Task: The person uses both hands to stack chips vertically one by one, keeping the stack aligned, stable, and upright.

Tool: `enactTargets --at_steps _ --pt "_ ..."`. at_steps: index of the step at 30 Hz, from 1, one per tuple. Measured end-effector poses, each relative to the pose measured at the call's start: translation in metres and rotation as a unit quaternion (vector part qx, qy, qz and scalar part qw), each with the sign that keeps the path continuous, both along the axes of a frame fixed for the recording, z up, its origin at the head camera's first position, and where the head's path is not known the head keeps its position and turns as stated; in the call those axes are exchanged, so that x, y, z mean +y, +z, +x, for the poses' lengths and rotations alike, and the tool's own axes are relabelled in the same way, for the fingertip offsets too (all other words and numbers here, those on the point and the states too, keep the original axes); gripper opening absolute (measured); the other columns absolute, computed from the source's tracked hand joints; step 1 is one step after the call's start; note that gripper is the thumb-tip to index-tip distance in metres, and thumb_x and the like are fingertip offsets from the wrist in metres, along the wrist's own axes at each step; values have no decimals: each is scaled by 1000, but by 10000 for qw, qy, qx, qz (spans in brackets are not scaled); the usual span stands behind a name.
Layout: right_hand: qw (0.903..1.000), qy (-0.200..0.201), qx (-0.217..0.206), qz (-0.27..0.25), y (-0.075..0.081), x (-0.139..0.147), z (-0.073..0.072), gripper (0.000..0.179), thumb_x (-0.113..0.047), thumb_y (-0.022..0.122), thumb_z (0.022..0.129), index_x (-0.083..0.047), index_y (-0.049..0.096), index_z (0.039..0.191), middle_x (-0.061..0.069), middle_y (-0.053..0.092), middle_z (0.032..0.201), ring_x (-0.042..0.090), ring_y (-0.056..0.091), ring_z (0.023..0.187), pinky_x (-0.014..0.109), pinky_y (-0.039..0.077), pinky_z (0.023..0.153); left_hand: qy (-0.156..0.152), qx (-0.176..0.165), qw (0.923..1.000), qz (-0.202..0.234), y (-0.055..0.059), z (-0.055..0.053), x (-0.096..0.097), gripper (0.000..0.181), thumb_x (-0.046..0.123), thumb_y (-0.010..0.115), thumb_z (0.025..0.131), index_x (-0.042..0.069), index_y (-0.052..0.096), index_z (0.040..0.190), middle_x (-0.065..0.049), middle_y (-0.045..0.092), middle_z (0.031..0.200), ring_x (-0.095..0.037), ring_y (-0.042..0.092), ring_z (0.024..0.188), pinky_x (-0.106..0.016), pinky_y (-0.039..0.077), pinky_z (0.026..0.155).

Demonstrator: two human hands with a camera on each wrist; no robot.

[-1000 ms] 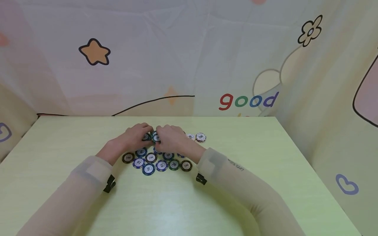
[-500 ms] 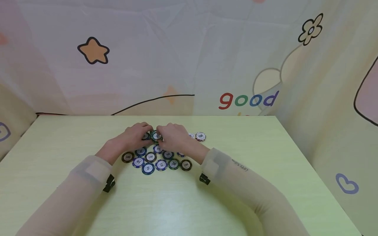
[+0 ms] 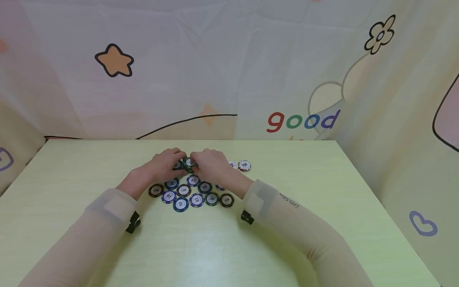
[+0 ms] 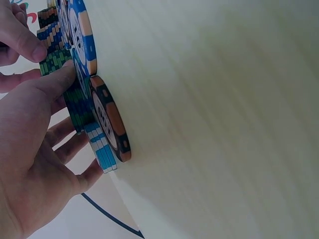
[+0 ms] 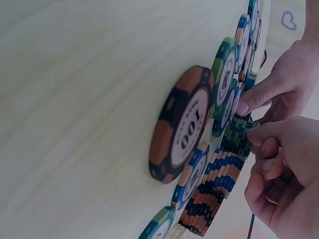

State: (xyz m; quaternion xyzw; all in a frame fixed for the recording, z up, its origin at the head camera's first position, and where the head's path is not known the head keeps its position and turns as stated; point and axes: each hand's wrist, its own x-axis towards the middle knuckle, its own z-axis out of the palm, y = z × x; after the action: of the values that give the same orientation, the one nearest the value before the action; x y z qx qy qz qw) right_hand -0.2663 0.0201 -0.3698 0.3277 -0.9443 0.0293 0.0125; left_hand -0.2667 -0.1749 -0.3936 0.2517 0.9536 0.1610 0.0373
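Both hands meet over a row of poker chip stacks toward the table's back. My right hand (image 3: 211,165) pinches a green poker chip stack (image 5: 238,137) near its top with thumb and fingers. Beside it, my left hand (image 3: 163,164) curls round a darker green poker chip stack (image 4: 79,112), its thumb near the place where the two green stacks meet. A chip face (image 3: 189,162) shows between the hands. Past the right hand's fingers stand a blue stack (image 5: 225,172) and a black-and-orange stack (image 5: 202,210). The far fingers of the right hand are partly hidden.
Loose poker chips lie flat in front of the stacks, among them a black 100 chip (image 3: 226,200) and a blue chip (image 3: 181,204). A light blue stack (image 4: 102,152) ends the row at left; a white chip stack (image 3: 245,166) stands at right. A printed curtain (image 3: 179,71) hangs behind.
My right hand and forearm have shifted slightly right, baring more of the chip face between the hands and a blue 10 chip in front. The left hand stays in nearly the same place.
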Motion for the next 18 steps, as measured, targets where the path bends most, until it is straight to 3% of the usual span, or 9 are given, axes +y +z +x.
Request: enactTargets --at_steps 11,18 --pt "9999 -119 22 -5 -1 0 0 21 -26 68 101 -14 70 118 0 72 96 12 59 68 26 49 57 -11 -20 10000 -64 1 -1 1 44 26 72 98 2 59 132 -21 56 134 -37 54 115 -65 44 96" --pt "9997 -107 -36 -231 0 12 2 20 -27 68 100 -15 69 115 -1 69 86 12 57 63 26 46 53 -4 -4 9999 -128 1 -1 2 42 26 72 98 2 60 130 -21 57 133 -38 54 116 -66 45 95"
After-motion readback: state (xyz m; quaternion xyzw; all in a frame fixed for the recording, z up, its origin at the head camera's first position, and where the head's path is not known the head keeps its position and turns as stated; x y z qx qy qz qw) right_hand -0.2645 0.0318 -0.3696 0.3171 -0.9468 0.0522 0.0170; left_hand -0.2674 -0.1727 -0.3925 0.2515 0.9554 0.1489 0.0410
